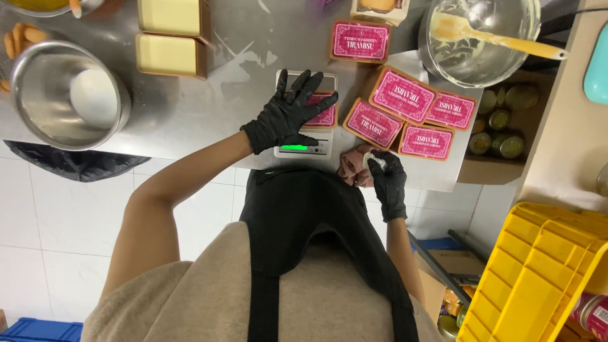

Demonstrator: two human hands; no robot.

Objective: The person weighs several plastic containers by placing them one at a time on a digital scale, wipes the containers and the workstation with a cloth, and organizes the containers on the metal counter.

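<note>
Pressing flat on a pink-lidded box (322,118) that sits on a small scale (304,147), the left hand (286,115) has its gloved fingers (316,104) spread open over the lid, gripping nothing. The right hand (386,180) hangs at the worktop (202,107) edge, fingers curled closed around a small white object, possibly a wad of tissue or a cap; the view is too poor to settle which, and a pink cloth (351,166) lies just beside it. Four more pink boxes (405,114) lie tightly grouped to the right of the scale, some overlapping, and a fifth (360,41) lies farther back. Two open trays of pale cream (170,38) stand at the rear left, near a steel bowl (63,95) with a white mass in it; a glass bowl (481,38) with a yellow spatula (500,39) overhangs the right end. Risks, as judged: any hand weight on the lid would falsify the scale's reading; a sideways push could slide the box off the platform or shift the scale, which stands near the front edge; an elbow sweep could knock the overlapped boxes toward the open carton of jars (500,126) below; the spatula handle projects past the bowl and could be caught, tipping the bowl.
</note>
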